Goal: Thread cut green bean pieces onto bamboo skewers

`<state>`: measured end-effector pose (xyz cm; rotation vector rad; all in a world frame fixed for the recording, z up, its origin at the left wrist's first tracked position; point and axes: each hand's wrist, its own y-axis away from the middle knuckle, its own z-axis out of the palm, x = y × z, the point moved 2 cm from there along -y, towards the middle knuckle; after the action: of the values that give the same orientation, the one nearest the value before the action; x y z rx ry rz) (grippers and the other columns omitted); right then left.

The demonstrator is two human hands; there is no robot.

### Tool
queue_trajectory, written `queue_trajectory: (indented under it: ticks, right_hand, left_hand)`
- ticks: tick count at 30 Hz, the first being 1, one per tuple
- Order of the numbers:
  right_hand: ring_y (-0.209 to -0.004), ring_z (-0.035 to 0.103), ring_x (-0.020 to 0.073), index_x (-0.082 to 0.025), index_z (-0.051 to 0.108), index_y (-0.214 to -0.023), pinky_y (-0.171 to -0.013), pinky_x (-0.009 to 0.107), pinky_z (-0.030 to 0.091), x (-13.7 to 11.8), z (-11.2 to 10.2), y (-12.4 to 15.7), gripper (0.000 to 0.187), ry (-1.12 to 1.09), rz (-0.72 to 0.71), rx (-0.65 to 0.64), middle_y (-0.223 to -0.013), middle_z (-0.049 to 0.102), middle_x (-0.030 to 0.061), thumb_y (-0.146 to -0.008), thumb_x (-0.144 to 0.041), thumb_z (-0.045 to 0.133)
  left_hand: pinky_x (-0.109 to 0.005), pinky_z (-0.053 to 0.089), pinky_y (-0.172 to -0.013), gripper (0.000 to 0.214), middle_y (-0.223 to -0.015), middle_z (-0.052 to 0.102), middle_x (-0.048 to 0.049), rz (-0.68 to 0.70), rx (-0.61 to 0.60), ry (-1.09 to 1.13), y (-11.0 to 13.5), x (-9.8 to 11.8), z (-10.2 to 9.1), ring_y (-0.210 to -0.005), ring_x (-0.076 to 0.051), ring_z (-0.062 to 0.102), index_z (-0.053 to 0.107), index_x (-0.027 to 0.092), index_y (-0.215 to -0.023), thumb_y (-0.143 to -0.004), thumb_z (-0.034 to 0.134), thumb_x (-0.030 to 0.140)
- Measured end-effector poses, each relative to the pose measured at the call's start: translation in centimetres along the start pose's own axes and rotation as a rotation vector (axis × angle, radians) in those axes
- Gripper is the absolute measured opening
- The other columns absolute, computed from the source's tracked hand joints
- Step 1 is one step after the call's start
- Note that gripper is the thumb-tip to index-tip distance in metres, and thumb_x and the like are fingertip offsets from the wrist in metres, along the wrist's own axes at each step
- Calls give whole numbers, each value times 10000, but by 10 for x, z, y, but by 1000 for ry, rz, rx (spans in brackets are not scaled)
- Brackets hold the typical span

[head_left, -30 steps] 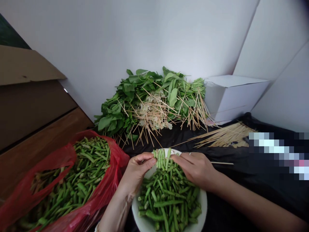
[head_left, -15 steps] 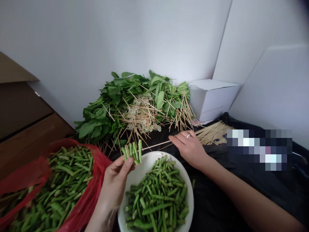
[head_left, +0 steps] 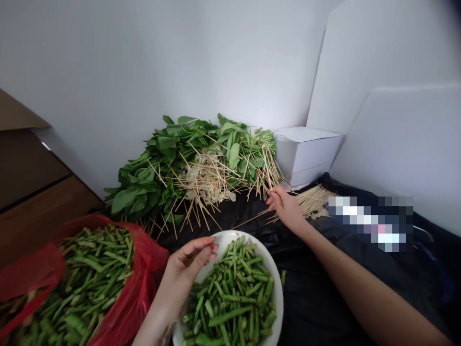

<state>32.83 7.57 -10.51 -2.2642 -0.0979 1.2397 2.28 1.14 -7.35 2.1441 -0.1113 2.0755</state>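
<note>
My left hand [head_left: 185, 269] hovers over the left rim of a white bowl [head_left: 276, 269] with nothing in it, thumb and fingers slightly apart. Cut green bean pieces [head_left: 234, 293] fill the bowl. Farther back, my right hand [head_left: 288, 209] pinches the lower end of a bamboo skewer [head_left: 271, 179] among the sticks at the right end of a heap. Threaded green pieces [head_left: 264, 138] lie at the top of those sticks; which of them belong to the pinched skewer I cannot tell.
At left stands a red plastic bag [head_left: 144, 259] full of cut green pieces. Leafy skewered greens [head_left: 131, 185] and pale skewered pieces [head_left: 205, 168] lie along the wall. Loose bamboo skewers [head_left: 315, 199] rest beside a white box [head_left: 311, 154] on black sheeting [head_left: 306, 288].
My left hand has let go of the green pieces, which are gone from above the bowl. My right hand has moved back to the heap's right end with the skewer.
</note>
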Motion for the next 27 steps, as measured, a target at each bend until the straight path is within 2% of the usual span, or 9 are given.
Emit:
queue_trajectory:
  ticks: [3,6,13,16,19,23,25,27]
  right_hand:
    - [-537,628,146,-226,487,-991,-434,233,462,2,-1,-2,322,-147,106,0,-736,641,0,-940,-507,338]
    - [-574,648,148,-221,473,-1012,-442,233,488,1,-9,-4,326,-248,179,-9,-742,630,-4,-906,-514,378]
    - [-621,671,150,-200,495,-991,-486,237,525,3,-40,-12,146,-283,319,-133,-739,645,8,-886,-293,452]
    - [-623,661,128,-192,502,-997,-505,219,523,6,-43,-38,112,-209,349,-145,-742,646,8,-919,-210,425]
    - [-631,641,118,-164,524,-1036,-523,219,519,12,-40,-78,139,-85,372,-132,-755,646,23,-963,-203,412]
    - [-823,633,143,-151,580,-1139,-704,316,559,21,-45,-126,291,136,362,-106,-1028,636,51,-942,-365,558]
    - [-900,629,169,-152,586,-1154,-774,359,549,25,-54,-136,304,273,322,-88,-1093,628,65,-932,-359,572]
    - [-982,620,209,-132,621,-1121,-858,376,507,25,-66,-134,242,420,240,-75,-1110,639,104,-926,-261,554]
  left_hand:
    - [-239,525,-748,322,-862,779,-56,11,-68,-53,-2,-1,3,-772,-160,681,766,186,-956,-698,800,376]
    - [-268,531,-751,320,-842,777,-59,21,-107,-81,-3,-2,6,-764,-178,681,775,175,-916,-673,811,381]
    - [-293,527,-763,335,-849,772,-66,49,-126,-87,-4,-5,6,-774,-190,676,777,168,-922,-679,798,397]
    - [-296,526,-761,344,-836,771,-74,64,-138,-83,-3,-5,7,-777,-196,675,781,162,-915,-679,794,412]
    - [-295,530,-749,347,-831,773,-76,65,-129,-76,-3,-4,8,-765,-197,678,785,165,-896,-665,799,423]
    - [-285,534,-742,329,-805,774,-61,50,-114,-99,-4,-3,7,-748,-190,680,789,181,-881,-653,806,418]
    - [-276,531,-729,324,-795,773,-55,59,-105,-123,-5,-2,6,-742,-187,677,790,188,-883,-653,804,415]
    - [-274,532,-719,323,-792,772,-53,65,-100,-138,-5,-3,5,-737,-187,676,791,191,-885,-653,800,416]
